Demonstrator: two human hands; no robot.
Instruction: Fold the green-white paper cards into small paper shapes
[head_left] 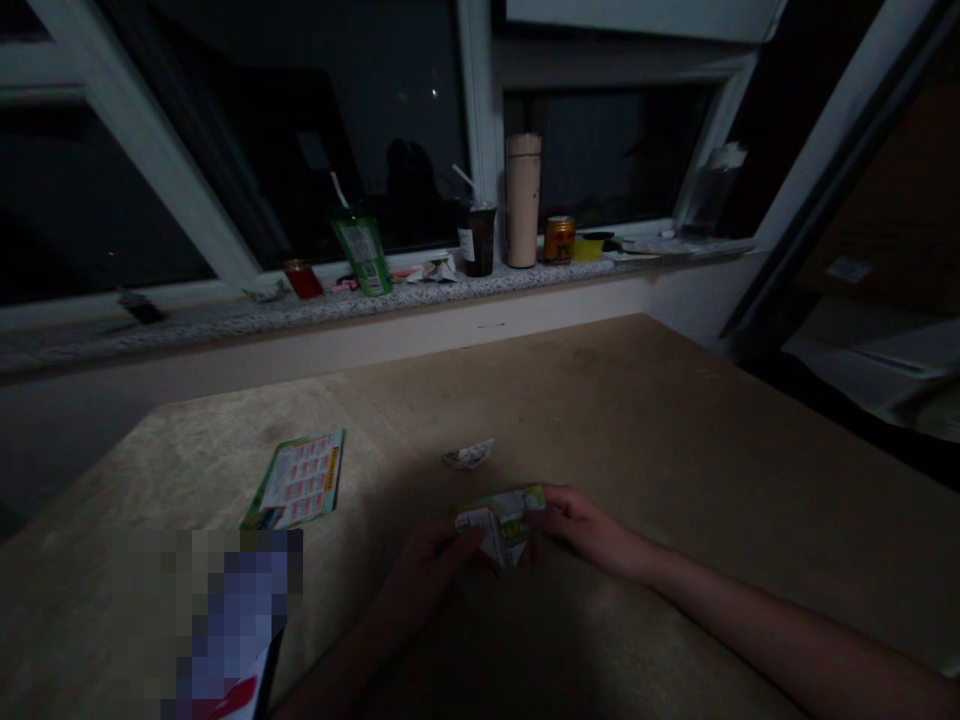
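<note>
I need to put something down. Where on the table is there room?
The widest bare patch of table lies past the right hand, toward the right edge. Another separates the printed sheet from the small folded paper. It's crowded where the left hand and right hand hold a folded sheet, and along the windowsill.

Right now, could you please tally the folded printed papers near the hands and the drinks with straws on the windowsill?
Folded printed papers: 2 (hand-held green-and-white paper, small pale paper)
Drinks with straws: 2 (green tapered cup, dark brown cup)
Total: 4
</note>
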